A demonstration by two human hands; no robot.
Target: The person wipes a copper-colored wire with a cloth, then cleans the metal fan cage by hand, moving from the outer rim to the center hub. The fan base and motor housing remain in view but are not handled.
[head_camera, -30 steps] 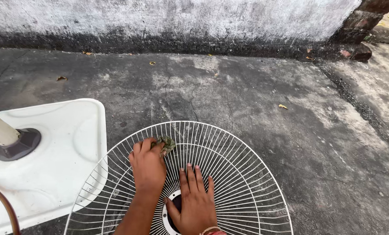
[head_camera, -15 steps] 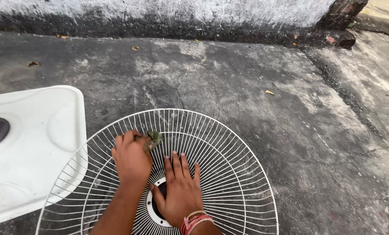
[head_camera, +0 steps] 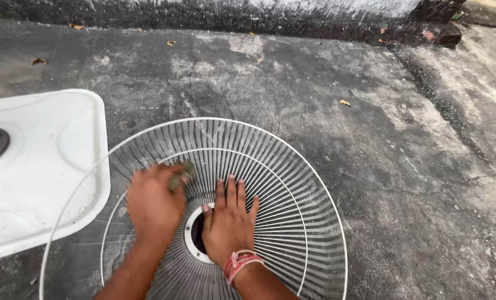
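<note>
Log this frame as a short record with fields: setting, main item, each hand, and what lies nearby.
setting: outdoor concrete ground beside a stained wall
main item: white wire fan guard lying flat on the ground
left hand: left hand pressing a small green scrub pad against the guard's wires; blurred
right hand: right hand flat on the guard near its centre ring, fingers spread
wrist: red thread band on the right wrist
nearby: white fan base to the left, touching the guard's rim; dry leaves scattered
</note>
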